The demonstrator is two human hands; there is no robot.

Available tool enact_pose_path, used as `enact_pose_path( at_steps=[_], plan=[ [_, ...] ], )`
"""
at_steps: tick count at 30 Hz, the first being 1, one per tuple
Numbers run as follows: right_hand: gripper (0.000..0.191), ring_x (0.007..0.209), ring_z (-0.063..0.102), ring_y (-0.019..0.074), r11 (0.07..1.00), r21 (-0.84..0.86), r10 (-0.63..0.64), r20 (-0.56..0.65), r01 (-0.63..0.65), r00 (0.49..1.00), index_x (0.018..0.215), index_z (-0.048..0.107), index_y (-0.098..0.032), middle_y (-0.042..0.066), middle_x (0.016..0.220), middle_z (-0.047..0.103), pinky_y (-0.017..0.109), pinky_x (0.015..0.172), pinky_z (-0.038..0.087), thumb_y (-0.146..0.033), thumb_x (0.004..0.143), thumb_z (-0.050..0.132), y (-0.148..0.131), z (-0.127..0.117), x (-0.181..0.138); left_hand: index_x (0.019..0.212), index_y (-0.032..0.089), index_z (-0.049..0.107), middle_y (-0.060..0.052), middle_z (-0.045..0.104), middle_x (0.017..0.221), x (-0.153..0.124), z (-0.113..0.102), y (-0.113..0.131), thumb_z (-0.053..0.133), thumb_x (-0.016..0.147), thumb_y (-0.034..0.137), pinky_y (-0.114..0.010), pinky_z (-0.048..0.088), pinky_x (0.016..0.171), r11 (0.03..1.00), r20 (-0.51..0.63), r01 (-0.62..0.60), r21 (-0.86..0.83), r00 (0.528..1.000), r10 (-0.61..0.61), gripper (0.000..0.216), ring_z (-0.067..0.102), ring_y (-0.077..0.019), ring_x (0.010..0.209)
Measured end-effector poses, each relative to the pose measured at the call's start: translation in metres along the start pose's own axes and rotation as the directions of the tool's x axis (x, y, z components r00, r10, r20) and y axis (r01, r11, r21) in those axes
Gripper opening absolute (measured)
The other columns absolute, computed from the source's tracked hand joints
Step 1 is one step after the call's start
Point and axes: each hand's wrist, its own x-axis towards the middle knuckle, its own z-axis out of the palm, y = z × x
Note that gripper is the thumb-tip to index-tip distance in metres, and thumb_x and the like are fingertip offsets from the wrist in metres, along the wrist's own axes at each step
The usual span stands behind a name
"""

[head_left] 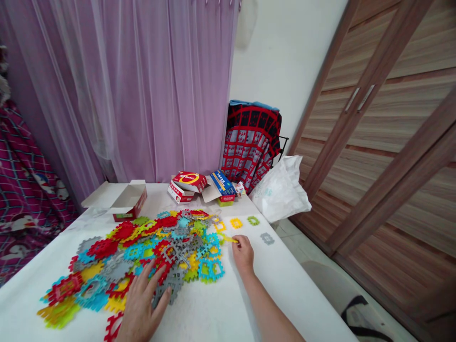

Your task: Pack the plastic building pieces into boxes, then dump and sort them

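A wide heap of plastic gear-edged building pieces (117,267) in red, blue, yellow, green and grey covers the left and middle of the table. My left hand (142,299) is at the front of this heap, fingers spread, over or on red and grey pieces; whether it presses on them I cannot tell. To the right of the heap, my right hand (243,254) pinches a thin yellow piece (230,239) that points left. Beyond that hand lie a yellow square piece (236,223), a green ring-like piece (253,220) and a grey piece (267,238), apart from one another.
An open carton (130,202) stands at the table's back left. Red boxes (187,183) and a blue box (221,183) are at the back middle. A white plastic bag (283,190) is at the right edge. A wooden wardrobe (374,142) stands right.
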Motion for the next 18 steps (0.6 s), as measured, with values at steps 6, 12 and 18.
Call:
enact_pose_path(
  at_steps=[6,12,18],
  plan=[
    [0.046,0.105,0.063,0.0214,0.997,-0.051,0.063,0.023,-0.062,0.998,0.095,0.069,-0.019,0.009,0.105,0.069,0.034,0.098,0.048,-0.007,0.063,0.038,0.013,-0.061,-0.029,0.128,0.031,0.060,-0.010,0.050,0.146,0.004,-0.004,0.002,0.045,0.089,0.049,-0.053,0.045,0.104,0.999,0.037,0.027,-0.022,0.999,-0.026,0.045,0.051,-0.0305,0.129],
    [0.030,0.095,0.064,0.0236,0.964,-0.251,0.117,0.084,-0.092,0.990,0.096,0.069,-0.020,0.008,0.099,0.072,0.035,0.089,0.048,-0.020,0.079,0.045,0.006,-0.076,-0.033,0.128,0.029,0.061,-0.011,0.052,0.143,0.007,-0.007,0.003,0.044,0.089,0.048,-0.053,0.046,0.102,0.999,0.037,0.024,-0.031,0.999,-0.023,0.046,0.053,-0.0315,0.128],
    [0.038,0.105,0.059,0.0264,0.857,-0.516,0.096,0.183,0.013,0.978,0.117,0.063,-0.019,0.010,0.111,0.069,0.036,0.089,0.040,-0.039,0.086,0.058,-0.032,-0.056,-0.033,0.126,0.030,0.062,-0.010,0.052,0.143,0.008,-0.007,0.003,0.046,0.088,0.048,-0.051,0.047,0.101,0.999,0.048,0.023,-0.045,0.999,-0.020,0.045,0.055,-0.0306,0.125]
  ],
)
